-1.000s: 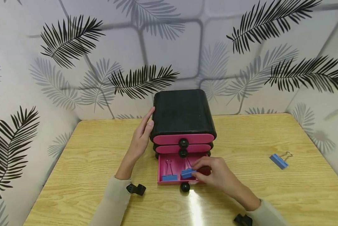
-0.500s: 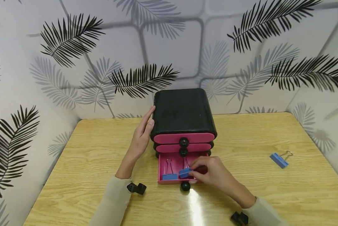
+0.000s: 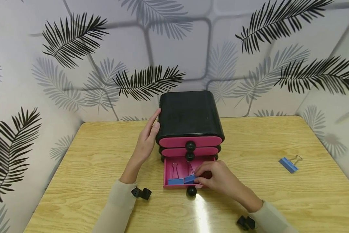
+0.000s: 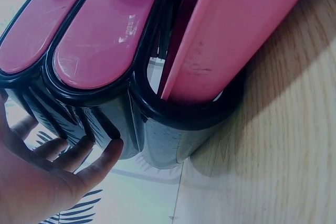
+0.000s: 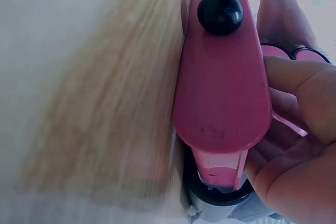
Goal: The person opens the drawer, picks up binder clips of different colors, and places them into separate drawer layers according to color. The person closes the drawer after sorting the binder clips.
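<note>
A black mini chest of drawers (image 3: 189, 113) with pink drawer fronts stands mid-table in the head view, its bottom drawer (image 3: 173, 186) pulled out. Flat against the chest's left side rests my left hand (image 3: 144, 139), fingers extended; the left wrist view shows its fingertips at the black casing. My right hand (image 3: 221, 181) reaches into the drawer and pinches a blue binder clip (image 3: 189, 179) between thumb and fingers. Left of that clip, a second blue binder clip (image 3: 175, 181) lies in the drawer with its wire handle toward the back. In the right wrist view, the drawer front (image 5: 223, 87) hides the clips.
Another blue binder clip (image 3: 288, 165) lies on the wooden table (image 3: 259, 139) to the right. A round black knob (image 3: 191, 191) juts from the open drawer's front. Behind the table rises a leaf-patterned wall covering (image 3: 177, 48).
My right hand has shifted the pinched binder clip slightly left, up beside the other clip in the drawer. My left hand stays on the chest's side.
</note>
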Demonstrator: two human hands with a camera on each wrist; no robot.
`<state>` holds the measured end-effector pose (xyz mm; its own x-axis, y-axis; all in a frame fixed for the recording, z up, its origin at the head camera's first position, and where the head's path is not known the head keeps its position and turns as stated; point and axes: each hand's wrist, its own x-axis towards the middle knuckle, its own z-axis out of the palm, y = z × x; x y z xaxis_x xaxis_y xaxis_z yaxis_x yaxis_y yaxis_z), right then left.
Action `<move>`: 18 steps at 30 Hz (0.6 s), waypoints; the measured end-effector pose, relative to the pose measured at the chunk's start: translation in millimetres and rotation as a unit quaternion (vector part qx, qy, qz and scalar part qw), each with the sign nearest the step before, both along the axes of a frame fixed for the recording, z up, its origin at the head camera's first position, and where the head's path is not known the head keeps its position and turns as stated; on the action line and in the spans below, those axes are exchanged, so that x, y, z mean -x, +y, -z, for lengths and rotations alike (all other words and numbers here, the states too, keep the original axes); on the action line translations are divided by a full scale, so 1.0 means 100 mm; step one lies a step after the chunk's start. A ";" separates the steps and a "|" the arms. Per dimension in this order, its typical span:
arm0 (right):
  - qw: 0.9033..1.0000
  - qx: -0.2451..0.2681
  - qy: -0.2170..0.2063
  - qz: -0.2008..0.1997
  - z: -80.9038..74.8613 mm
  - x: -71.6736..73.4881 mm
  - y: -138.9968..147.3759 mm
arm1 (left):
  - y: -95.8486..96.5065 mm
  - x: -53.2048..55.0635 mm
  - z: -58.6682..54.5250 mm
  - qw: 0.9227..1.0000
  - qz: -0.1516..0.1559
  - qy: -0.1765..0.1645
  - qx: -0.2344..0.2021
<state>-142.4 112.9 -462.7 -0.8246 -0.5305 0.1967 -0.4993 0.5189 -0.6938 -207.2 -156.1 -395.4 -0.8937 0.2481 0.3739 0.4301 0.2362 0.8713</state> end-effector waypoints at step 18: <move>0.999 -0.029 -0.025 -0.035 -0.03 0.07 0.00 | -0.01 0.00 0.00 1.000 -0.004 0.001 0.002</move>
